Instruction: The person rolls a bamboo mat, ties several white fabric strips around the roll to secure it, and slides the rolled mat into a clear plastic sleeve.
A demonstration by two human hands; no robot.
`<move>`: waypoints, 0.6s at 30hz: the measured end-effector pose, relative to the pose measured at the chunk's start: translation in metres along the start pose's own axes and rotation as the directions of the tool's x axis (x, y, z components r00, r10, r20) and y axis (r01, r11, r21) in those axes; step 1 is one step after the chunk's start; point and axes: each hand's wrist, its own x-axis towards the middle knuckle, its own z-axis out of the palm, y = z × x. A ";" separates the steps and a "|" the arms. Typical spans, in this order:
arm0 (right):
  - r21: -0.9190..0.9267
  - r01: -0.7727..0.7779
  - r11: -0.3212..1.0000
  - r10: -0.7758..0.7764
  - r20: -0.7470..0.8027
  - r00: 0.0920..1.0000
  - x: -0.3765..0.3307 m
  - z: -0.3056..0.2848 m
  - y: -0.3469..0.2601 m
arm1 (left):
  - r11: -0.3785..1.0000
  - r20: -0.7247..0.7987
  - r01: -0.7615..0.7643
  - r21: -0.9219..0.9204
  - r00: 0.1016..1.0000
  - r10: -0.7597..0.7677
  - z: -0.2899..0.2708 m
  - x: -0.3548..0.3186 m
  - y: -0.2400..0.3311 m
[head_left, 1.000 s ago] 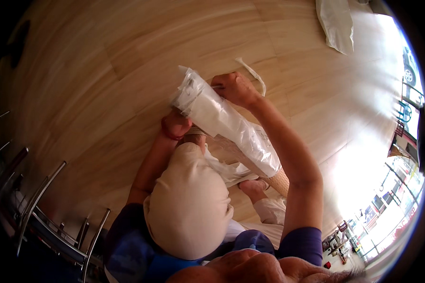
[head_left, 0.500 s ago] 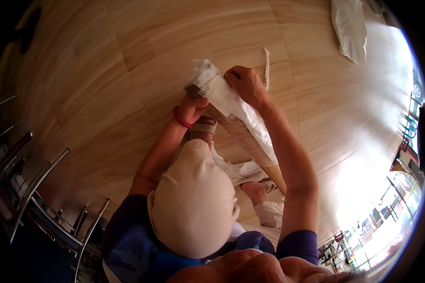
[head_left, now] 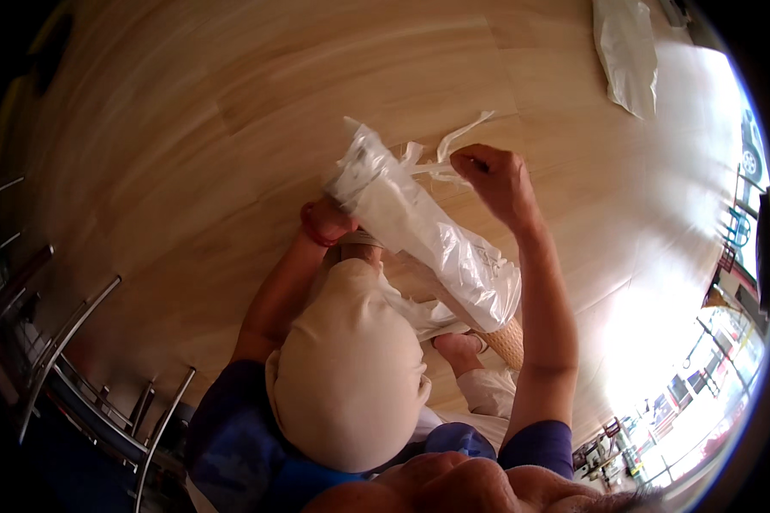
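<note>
A long post with a woven, wicker-like surface [head_left: 506, 344] slants across in front of me, its lower end beside my foot. Crinkled white plastic wrap [head_left: 432, 231] covers most of its upper length. My left hand [head_left: 335, 215], with a red band at the wrist, is closed round the post near its upper end; the wrap partly hides the fingers. To the right of the post, my right hand [head_left: 500, 181] is closed in a pinch on a thin white plastic strip [head_left: 430, 168] that runs to the wrap. Another curled plastic strip [head_left: 466, 131] shows just beyond it.
My bent knee [head_left: 351, 368] in beige trousers is close below the post. Loose white wrapping [head_left: 428, 316] lies near my foot [head_left: 459, 352]. A white plastic sheet [head_left: 626, 56] is on the tiled floor [head_left: 316, 68] at the far right. Metal-framed chairs [head_left: 77, 329] stand at left.
My right hand has moved right, away from the post, drawing the plastic strip out. The post has turned, so the plastic wrap now faces up and less of the weave shows.
</note>
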 end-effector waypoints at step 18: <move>0.270 -0.049 0.961 0.070 -0.066 0.995 0.004 0.036 -0.009 | 0.903 -0.174 0.040 -0.428 0.977 -0.126 0.015 -0.001 0.019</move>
